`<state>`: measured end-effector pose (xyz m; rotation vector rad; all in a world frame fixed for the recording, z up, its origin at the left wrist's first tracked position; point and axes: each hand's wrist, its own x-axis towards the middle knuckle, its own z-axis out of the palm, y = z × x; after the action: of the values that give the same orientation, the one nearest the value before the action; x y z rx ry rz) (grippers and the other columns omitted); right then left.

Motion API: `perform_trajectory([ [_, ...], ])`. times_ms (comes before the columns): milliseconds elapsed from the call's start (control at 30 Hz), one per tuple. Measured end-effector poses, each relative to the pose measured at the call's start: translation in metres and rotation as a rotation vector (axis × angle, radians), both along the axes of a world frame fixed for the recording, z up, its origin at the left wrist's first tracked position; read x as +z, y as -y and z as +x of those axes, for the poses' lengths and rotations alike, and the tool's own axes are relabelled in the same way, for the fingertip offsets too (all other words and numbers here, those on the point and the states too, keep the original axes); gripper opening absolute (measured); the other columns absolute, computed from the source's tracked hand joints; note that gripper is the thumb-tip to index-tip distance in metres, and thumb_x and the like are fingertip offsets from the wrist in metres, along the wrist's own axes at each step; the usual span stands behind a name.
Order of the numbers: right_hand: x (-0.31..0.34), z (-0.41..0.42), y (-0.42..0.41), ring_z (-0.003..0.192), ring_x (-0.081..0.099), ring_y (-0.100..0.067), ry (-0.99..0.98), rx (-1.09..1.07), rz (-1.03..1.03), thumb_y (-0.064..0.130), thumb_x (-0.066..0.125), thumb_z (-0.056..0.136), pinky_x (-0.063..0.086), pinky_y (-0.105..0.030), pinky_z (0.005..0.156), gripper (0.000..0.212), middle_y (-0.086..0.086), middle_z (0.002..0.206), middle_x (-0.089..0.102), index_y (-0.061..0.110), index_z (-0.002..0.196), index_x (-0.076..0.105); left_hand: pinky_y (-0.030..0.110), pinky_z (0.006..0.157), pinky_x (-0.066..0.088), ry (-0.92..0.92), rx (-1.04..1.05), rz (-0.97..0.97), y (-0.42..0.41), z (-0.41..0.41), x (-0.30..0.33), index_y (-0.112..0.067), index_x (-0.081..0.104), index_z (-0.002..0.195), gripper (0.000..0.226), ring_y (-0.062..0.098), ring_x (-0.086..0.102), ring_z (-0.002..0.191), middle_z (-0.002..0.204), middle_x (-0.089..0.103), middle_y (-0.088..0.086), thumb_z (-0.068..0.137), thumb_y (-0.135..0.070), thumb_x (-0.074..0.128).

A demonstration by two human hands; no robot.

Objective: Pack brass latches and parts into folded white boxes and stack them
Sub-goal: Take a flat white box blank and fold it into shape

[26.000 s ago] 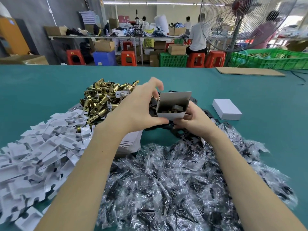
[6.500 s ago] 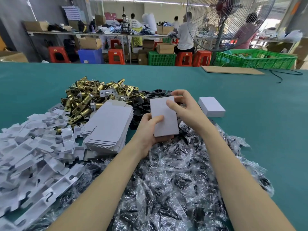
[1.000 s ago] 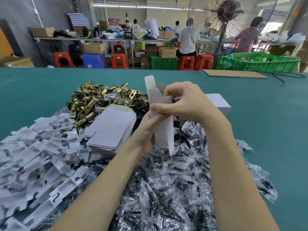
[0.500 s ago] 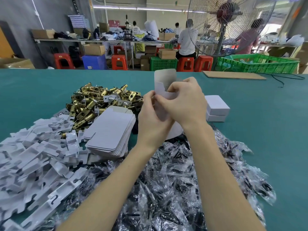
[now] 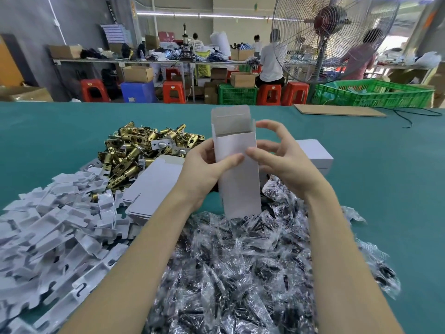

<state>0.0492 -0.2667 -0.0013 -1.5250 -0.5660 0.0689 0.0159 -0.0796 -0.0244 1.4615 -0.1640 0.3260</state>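
Cardboard, thin and feather-light, so that upright white box (image 5: 237, 169) above the worktop (image 5: 385, 179) looks crushable: left hand (image 5: 204, 169) pinches its side, right hand (image 5: 284, 162) thumb on the front, fingers loosely spread, best held by the folded edges.

I see upright open white cardboard box (image 5: 237, 165) at centre; brass latch heap (image 5: 142, 150) at 10 o'clock, flat white box blanks (image 5: 154, 186) before it, white plastic inserts (image 5: 53, 227) at 8, clear bagged parts (image 5: 252, 268) at 6, closed white boxes (image 5: 314, 153) at 2.
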Motion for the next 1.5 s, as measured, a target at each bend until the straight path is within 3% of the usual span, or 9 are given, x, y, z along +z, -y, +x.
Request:
perform_trajectory([
  [167, -0.008, 0.001, -0.008, 0.094, 0.075, -0.018, -0.026, -0.029, 0.078, 0.011, 0.078, 0.086, 0.059, -0.028, 0.071, 0.04, -0.006, 0.109, 0.078, 0.017, 0.123, 0.061, 0.029, 0.081, 0.06, -0.043, -0.089, 0.037, -0.007, -0.002, 0.005, -0.016, 0.07, 0.117, 0.033, 0.016, 0.072, 0.101, 0.109, 0.077, 0.002, 0.086, -0.007, 0.077],
  [333, -0.006, 0.003, -0.003, 0.104, 0.074, -0.021, -0.007, -0.059, 0.092, 0.027, 0.089, 0.076, 0.062, -0.037, 0.081, 0.042, -0.004, 0.111, 0.077, 0.022, 0.113, 0.071, 0.031, 0.088, 0.06, -0.064, -0.106, 0.112, -0.027, -0.004, 0.017, -0.009, 0.067, 0.122, 0.034, 0.023, 0.072, 0.108, 0.112, 0.077, 0.006, 0.089, -0.006, 0.074],
  [433, -0.004, 0.002, -0.002, 0.1, 0.075, -0.019, 0.003, -0.057, 0.088, 0.026, 0.087, 0.075, 0.062, -0.035, 0.077, 0.037, -0.003, 0.108, 0.078, 0.021, 0.109, 0.072, 0.03, 0.087, 0.059, -0.065, -0.143, 0.161, -0.033, -0.007, 0.019, -0.007, 0.068, 0.122, 0.031, 0.022, 0.072, 0.107, 0.113, 0.076, 0.007, 0.091, -0.005, 0.071],
  [700, -0.004, -0.003, -0.016, 0.09, 0.074, -0.027, 0.11, -0.055, 0.119, 0.01, 0.078, 0.088, 0.063, -0.043, 0.074, 0.049, -0.004, 0.093, 0.075, 0.03, 0.125, 0.052, 0.029, 0.081, 0.061, -0.024, -0.039, 0.162, -0.034, -0.006, 0.02, -0.01, 0.07, 0.116, 0.026, 0.02, 0.074, 0.101, 0.106, 0.078, 0.003, 0.09, -0.008, 0.074],
  [900, -0.001, -0.003, -0.015, 0.094, 0.074, -0.023, 0.149, -0.025, 0.136, 0.013, 0.074, 0.092, 0.062, -0.039, 0.075, 0.041, -0.004, 0.101, 0.076, 0.038, 0.123, 0.064, 0.024, 0.077, 0.06, 0.076, 0.065, 0.179, -0.032, -0.007, 0.02, -0.031, 0.059, 0.12, 0.044, 0.013, 0.075, 0.092, 0.1, 0.078, -0.005, 0.085, -0.015, 0.082],
  [1067, -0.002, -0.003, -0.014, 0.093, 0.075, -0.021, 0.144, -0.036, 0.148, 0.01, 0.073, 0.093, 0.061, -0.033, 0.07, 0.03, -0.007, 0.104, 0.075, 0.029, 0.116, 0.069, 0.033, 0.084, 0.061, 0.2, 0.084, 0.171, -0.031, -0.008, 0.02, -0.02, 0.059, 0.123, 0.04, 0.019, 0.075, 0.096, 0.11, 0.076, 0.0, 0.089, -0.01, 0.076],
  [1200, -0.003, -0.003, -0.013, 0.094, 0.075, -0.022, 0.143, -0.042, 0.143, 0.013, 0.074, 0.093, 0.061, -0.034, 0.072, 0.028, -0.007, 0.105, 0.075, 0.026, 0.117, 0.068, 0.028, 0.085, 0.059, 0.229, 0.069, 0.197, -0.03, -0.01, 0.02, -0.029, 0.062, 0.132, 0.047, 0.015, 0.074, 0.1, 0.115, 0.076, -0.001, 0.092, -0.008, 0.073],
  [1333, -0.004, -0.003, -0.012, 0.094, 0.074, -0.02, 0.135, -0.03, 0.134, 0.014, 0.075, 0.092, 0.061, -0.033, 0.072, 0.027, -0.001, 0.104, 0.075, 0.027, 0.116, 0.068, 0.037, 0.09, 0.06, 0.243, 0.046, 0.241, -0.03, -0.012, 0.021, -0.021, 0.068, 0.125, 0.037, 0.019, 0.073, 0.099, 0.119, 0.071, 0.003, 0.094, -0.001, 0.067],
  [1500, -0.003, -0.003, -0.013, 0.094, 0.074, -0.019, 0.113, 0.031, 0.102, 0.016, 0.075, 0.092, 0.06, -0.033, 0.073, 0.026, 0.002, 0.102, 0.075, 0.03, 0.114, 0.069, 0.031, 0.083, 0.06, 0.231, 0.082, 0.191, -0.029, -0.014, 0.027, -0.007, 0.071, 0.106, 0.01, 0.015, 0.073, 0.097, 0.123, 0.069, 0.002, 0.098, -0.008, 0.065],
])
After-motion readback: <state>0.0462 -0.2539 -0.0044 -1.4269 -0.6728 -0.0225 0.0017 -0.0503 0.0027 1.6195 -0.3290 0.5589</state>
